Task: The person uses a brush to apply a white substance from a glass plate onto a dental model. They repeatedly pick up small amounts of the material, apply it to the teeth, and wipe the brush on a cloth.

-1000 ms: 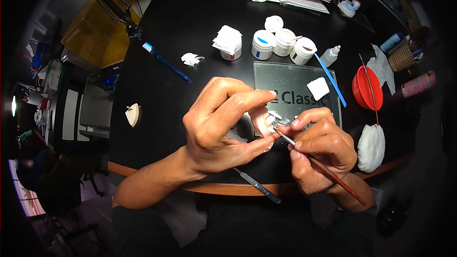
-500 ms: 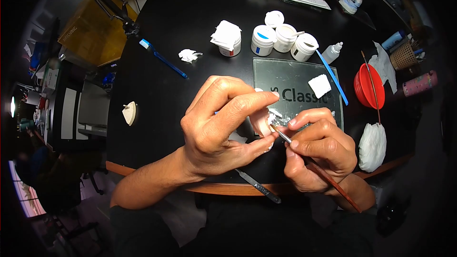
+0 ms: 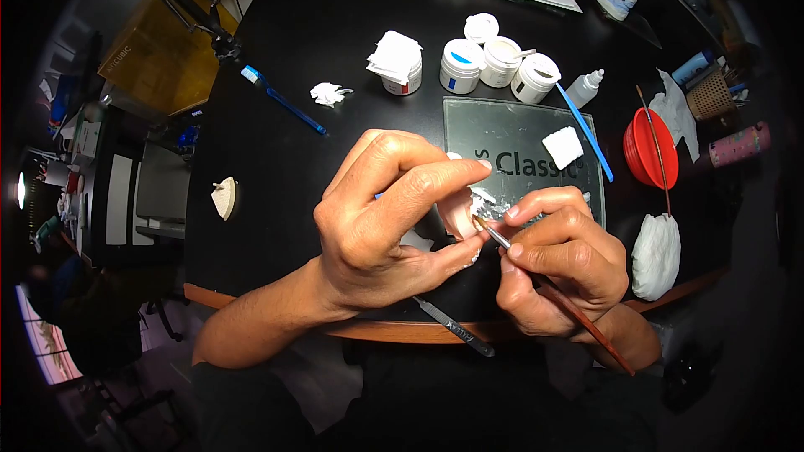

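My left hand (image 3: pixel 377 209) is closed on a pale beige, plaster-like model piece (image 3: pixel 456 214), pinched between the thumb and fingers; much of it is hidden behind them. White paste smears the thumb tip. Held like a pen, a fine paintbrush (image 3: pixel 578 315) with a brown handle is in my right hand (image 3: pixel 574 259). Its bristle tip rests at the right edge of the piece. Beneath both hands lies a glass slab (image 3: pixel 469 130) lettered "Classic", with white paste (image 3: pixel 490 201) on it and a folded white pad (image 3: pixel 563 148).
Several white jars (image 3: pixel 461 65) stand behind the slab, near a dropper bottle (image 3: pixel 584 88). To the right are a red bowl (image 3: pixel 649 151) with another brush across it and a white wad (image 3: pixel 656 259). Tweezers (image 3: pixel 452 325) lie at the front edge; a blue toothbrush (image 3: pixel 285 100) lies left.
The brush tip has shifted very slightly against the piece. Both hands keep their grips and almost the same place; the whole view has moved a little.
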Demonstrator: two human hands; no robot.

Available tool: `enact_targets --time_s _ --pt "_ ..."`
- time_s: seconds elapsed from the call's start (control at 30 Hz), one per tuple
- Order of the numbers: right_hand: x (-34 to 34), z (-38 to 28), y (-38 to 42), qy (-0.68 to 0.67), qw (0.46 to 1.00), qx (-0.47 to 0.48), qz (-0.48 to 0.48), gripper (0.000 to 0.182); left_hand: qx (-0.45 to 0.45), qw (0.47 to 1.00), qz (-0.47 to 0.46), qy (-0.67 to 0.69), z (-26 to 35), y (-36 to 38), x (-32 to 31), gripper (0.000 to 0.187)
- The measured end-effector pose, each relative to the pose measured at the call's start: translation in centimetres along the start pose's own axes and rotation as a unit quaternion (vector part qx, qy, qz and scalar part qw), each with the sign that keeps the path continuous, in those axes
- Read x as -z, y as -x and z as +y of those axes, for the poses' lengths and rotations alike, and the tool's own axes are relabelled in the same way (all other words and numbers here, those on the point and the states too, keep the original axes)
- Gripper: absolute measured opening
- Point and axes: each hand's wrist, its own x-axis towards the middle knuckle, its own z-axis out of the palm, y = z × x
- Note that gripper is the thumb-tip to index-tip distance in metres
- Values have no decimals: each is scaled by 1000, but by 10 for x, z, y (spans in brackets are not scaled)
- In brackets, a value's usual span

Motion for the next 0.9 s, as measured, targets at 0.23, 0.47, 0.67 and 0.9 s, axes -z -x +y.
enact_targets --time_s 0.23,0.47,0.67,0.9 --pt "1 0 -1 0 1000 -4 -5 18 -1 1000 -3 1 0 0 0 56" --pt "1 0 1 -8 1000 -1 -6 19 6 1000 -3 4 1 0 0 55" --pt "1 -1 1 -15 1000 3 -2 19 2 1000 -2 2 1 0 1 56" --pt "6 -3 -1 -35 999 -6 -5 21 63 997 -34 38 3 -2 4 53"
